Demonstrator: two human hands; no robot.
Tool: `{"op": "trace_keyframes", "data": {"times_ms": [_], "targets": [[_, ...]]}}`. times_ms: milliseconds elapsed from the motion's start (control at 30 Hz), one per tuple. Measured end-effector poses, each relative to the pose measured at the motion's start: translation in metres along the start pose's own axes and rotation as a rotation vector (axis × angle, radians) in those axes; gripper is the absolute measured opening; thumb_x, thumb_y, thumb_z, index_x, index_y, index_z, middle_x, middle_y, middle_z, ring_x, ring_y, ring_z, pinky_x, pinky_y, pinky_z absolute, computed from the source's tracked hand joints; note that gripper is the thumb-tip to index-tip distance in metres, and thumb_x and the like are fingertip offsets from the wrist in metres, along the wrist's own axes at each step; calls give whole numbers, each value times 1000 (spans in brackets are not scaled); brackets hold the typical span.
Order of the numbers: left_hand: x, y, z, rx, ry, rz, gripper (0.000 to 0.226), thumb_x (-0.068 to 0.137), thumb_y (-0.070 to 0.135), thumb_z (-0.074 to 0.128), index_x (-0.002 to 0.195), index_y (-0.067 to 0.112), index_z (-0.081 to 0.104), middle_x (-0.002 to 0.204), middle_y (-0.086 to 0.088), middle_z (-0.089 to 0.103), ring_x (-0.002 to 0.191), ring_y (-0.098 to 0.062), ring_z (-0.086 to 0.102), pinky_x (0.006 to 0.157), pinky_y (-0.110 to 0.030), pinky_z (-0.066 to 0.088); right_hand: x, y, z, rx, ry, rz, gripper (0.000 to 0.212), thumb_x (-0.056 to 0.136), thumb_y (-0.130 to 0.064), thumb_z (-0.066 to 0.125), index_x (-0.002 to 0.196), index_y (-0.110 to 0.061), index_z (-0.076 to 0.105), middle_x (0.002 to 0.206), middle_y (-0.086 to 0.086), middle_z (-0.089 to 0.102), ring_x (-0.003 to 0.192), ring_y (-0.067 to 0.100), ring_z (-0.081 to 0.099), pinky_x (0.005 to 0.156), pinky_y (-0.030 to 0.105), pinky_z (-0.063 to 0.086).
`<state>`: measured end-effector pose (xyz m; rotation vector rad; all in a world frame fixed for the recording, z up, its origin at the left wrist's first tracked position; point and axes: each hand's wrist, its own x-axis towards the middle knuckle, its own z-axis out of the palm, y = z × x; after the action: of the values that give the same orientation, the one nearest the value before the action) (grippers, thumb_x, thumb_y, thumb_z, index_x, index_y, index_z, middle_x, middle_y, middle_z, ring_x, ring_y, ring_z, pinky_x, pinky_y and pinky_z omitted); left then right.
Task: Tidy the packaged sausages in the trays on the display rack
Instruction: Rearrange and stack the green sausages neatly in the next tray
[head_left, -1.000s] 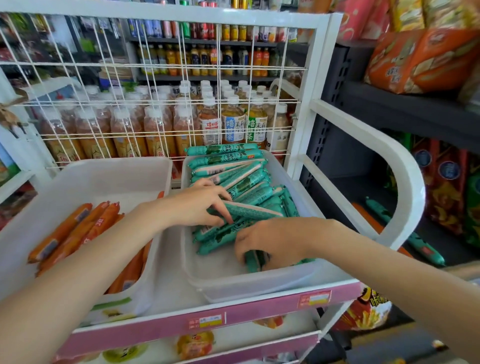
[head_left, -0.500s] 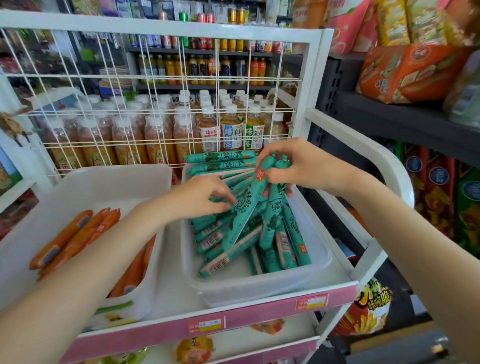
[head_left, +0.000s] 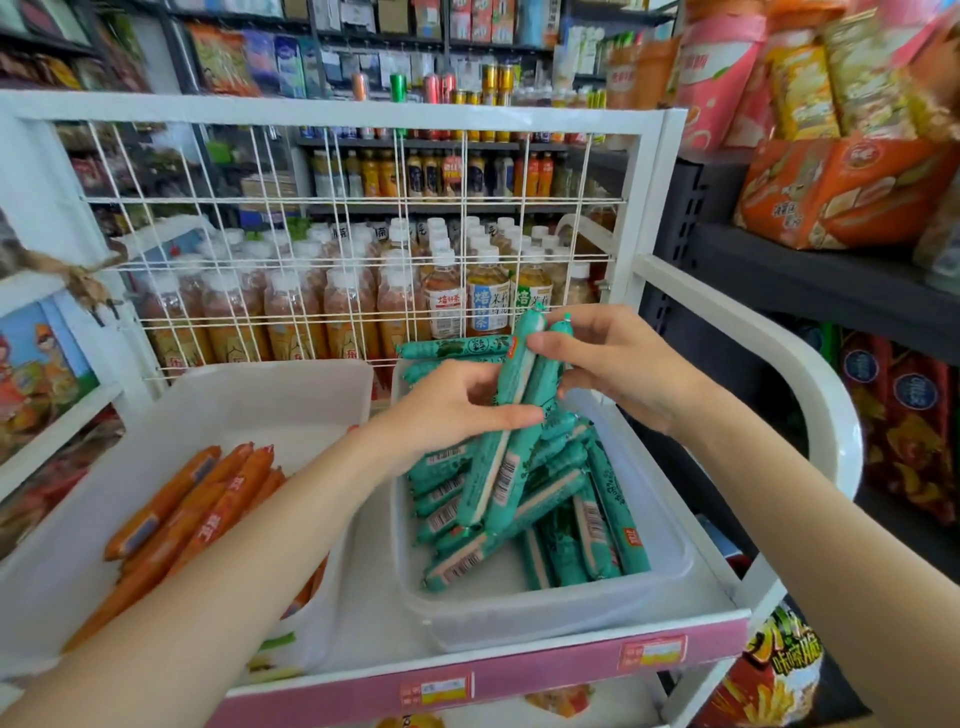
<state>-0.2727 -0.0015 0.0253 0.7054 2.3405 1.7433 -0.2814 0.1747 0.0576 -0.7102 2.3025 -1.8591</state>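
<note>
Two green packaged sausages (head_left: 506, 441) stand tilted above the right clear tray (head_left: 670, 561), held side by side. My left hand (head_left: 452, 410) grips them around the middle, and my right hand (head_left: 608, 358) pinches their top ends. Below them, several green sausages (head_left: 582, 519) lie jumbled in that tray, with a few stacked flat at its back. The left white tray (head_left: 223, 400) holds several orange sausages (head_left: 202, 514), partly hidden by my left forearm.
The trays sit on a white display rack with a pink front strip (head_left: 519, 675) and a wire grid back (head_left: 363, 234). A curved white side rail (head_left: 810, 384) runs on the right. Bottled drinks stand behind the grid; snack packs fill the dark shelves on the right.
My right hand came up from the front of the tray with green sausages. Both hands now hold two of them upright, higher above the tray.
</note>
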Motion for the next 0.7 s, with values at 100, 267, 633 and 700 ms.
{"op": "trace_keyframes", "data": {"times_ms": [100, 267, 633, 700], "targets": [[0, -3, -2, -48, 59, 12, 19, 78, 12, 69, 91, 25, 66, 82, 15, 71, 79, 1, 66, 72, -13, 51, -5, 4, -2, 126, 71, -38, 31, 80, -14, 62, 103, 6, 61, 97, 14, 68, 84, 21, 65, 75, 30, 57], [-1, -6, -11, 5, 26, 27, 21, 76, 11, 70, 87, 28, 66, 78, 21, 70, 76, 4, 66, 67, -11, 49, -5, 0, -13, 200, 138, 20, 21, 87, -16, 57, 99, -1, 66, 83, 7, 68, 67, 12, 60, 61, 20, 50], [-1, 3, -13, 139, -12, 103, 21, 74, 15, 73, 85, 31, 66, 83, 21, 69, 83, 1, 66, 76, -17, 52, 1, -19, 0, 104, 28, 58, 23, 76, -34, 62, 77, -10, 63, 67, -3, 59, 49, 7, 36, 46, 20, 22], [-1, 3, -13, 155, -7, 112, 20, 73, 17, 74, 86, 31, 66, 84, 21, 69, 84, 1, 66, 77, -18, 52, 1, -20, 1, 128, 10, 50, 17, 75, -29, 63, 70, -13, 65, 64, -3, 59, 49, 7, 36, 45, 20, 20]]}}
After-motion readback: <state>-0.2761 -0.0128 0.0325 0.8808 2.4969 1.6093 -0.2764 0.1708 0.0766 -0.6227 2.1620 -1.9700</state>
